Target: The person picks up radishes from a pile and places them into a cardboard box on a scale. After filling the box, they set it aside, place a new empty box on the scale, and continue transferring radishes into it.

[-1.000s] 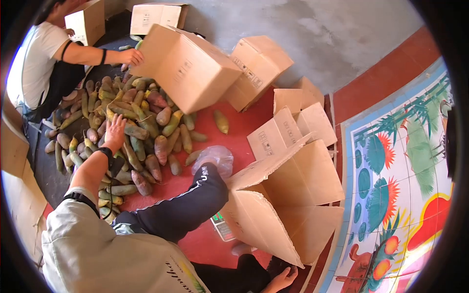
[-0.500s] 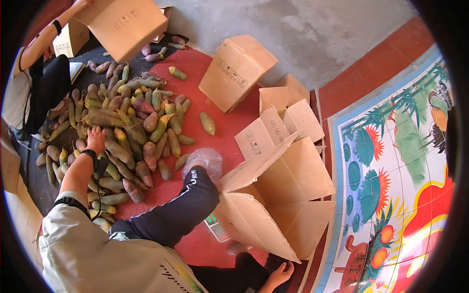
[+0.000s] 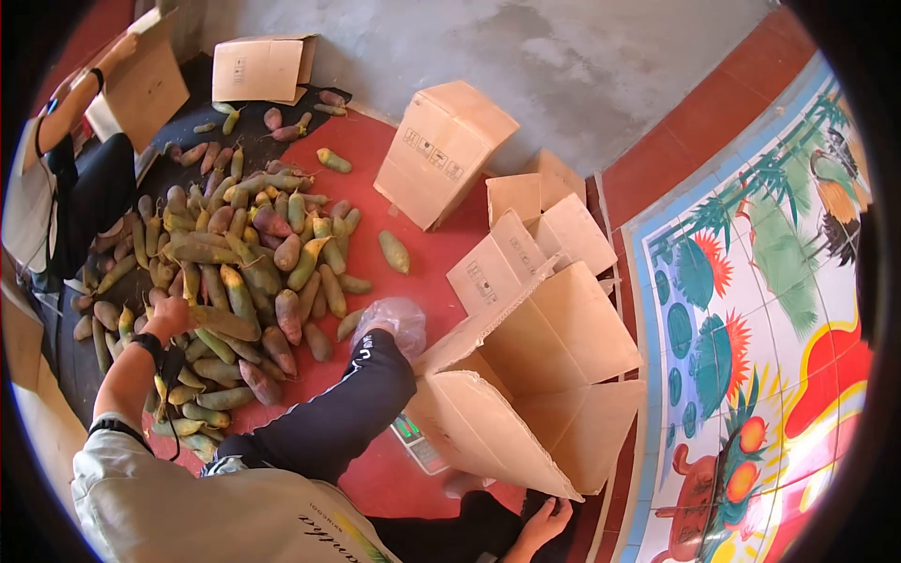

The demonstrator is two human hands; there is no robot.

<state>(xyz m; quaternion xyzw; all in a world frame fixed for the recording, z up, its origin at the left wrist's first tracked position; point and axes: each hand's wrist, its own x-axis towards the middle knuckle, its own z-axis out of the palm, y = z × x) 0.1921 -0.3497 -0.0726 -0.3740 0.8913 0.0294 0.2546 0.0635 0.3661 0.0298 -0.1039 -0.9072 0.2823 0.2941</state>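
My left hand is closed around the near end of a long green-brown radish at the front of a big heap of radishes. Some in the heap are green and yellowish, others purplish. At the lower right, my right hand rests by my knee, fingers loosely bent and apart, with nothing seen in it. Just above it stands an open cardboard box with its flaps spread. A scale with a lit green display is partly hidden between my leg and that box.
Across the heap, another person holds a cardboard box. More boxes stand around: a small one, a tall one and an open one. A single radish lies on the red mat. Plastic covers my foot.
My left hand has drawn back toward me and closed from spread fingers onto a radish. The other person's box has moved left, uncovering a small box behind. My right hand shifted slightly.
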